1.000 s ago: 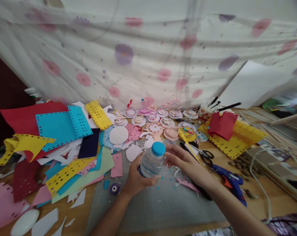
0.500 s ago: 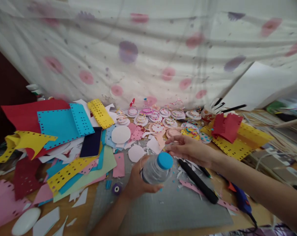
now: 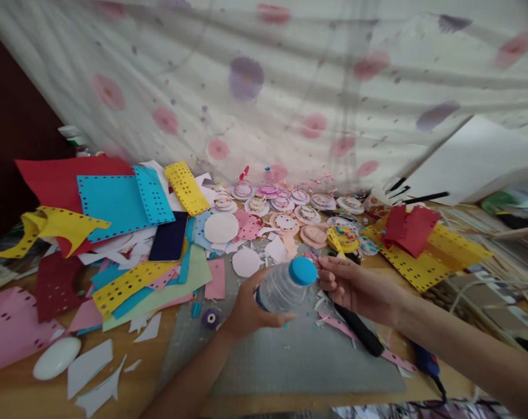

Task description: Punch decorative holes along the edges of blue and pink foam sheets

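Observation:
A clear plastic bottle (image 3: 279,291) with a blue cap (image 3: 303,271) is tilted over the grey cutting mat (image 3: 255,366). My left hand (image 3: 246,311) is wrapped round the bottle's side. Just right of the cap is my right hand (image 3: 353,285), its thumb and fingertips pinched together; whatever they hold is too small to make out. Beneath that hand lies a black-handled tool (image 3: 364,334), partly covered by it. A pink paper strip (image 3: 340,325) and small blue scraps lie close by on the mat.
Layered paper discs (image 3: 285,222) crowd the back of the table. Coloured paper with punched holes (image 3: 115,201) is heaped at left, near a dark phone-like slab (image 3: 168,237) and a white mouse (image 3: 57,358). At right are folded yellow paper (image 3: 456,250) and a blue glue gun (image 3: 427,361).
My right hand has drawn its fingers together and come lower, beside the cap. The bottle, still in my left hand, has shifted slightly up and right in view. The camera has turned a little.

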Tool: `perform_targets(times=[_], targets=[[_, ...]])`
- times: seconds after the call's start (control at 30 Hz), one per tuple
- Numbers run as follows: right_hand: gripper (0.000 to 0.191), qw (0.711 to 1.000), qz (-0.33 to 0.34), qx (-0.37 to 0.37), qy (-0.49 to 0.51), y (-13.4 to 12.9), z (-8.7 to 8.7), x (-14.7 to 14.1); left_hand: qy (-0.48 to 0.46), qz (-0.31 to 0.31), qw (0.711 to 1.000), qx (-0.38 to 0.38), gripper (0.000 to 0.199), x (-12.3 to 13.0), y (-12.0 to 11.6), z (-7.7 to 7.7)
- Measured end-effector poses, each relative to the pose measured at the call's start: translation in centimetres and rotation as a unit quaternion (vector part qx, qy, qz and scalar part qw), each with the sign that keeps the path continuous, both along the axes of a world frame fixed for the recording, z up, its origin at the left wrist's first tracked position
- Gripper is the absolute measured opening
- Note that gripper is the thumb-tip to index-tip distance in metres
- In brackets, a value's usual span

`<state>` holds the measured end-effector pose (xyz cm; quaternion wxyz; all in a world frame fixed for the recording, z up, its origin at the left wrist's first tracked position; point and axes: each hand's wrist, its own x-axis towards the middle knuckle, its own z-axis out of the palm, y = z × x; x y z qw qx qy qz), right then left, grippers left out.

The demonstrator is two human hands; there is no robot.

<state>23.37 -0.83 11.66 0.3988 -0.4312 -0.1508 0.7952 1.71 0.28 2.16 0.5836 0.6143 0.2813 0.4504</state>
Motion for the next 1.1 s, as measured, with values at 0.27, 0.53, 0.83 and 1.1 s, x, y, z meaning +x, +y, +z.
perform_targets(times=[0.27, 0.53, 0.83, 1.1], targets=[[0.012, 0.997, 0.0, -0.058, -0.041, -2.4, -2.1, 0.4, -0.039, -0.007, 0.999, -0.029, 0.07, 0.1, 0.3, -0.3], [0.019, 0.986, -0.025, 0.026, -0.161, 1.2, -4.2, 5.0, -0.003, 0.019, 0.999, 0.03, 0.076, 0.1, 0.0, -0.3], [0.028, 0.885, 0.225, 0.23, -0.336, 8.3, 4.2, -0.7, 0.025, 0.021, 0.994, 0.101, 0.08, 0.7, -0.3, -0.8], [0.018, 0.43, 0.411, 0.584, -0.552, 6.2, 8.7, -9.6, 0.019, 0.04, 0.996, 0.078, 0.072, 0.5, -0.6, -0.3]])
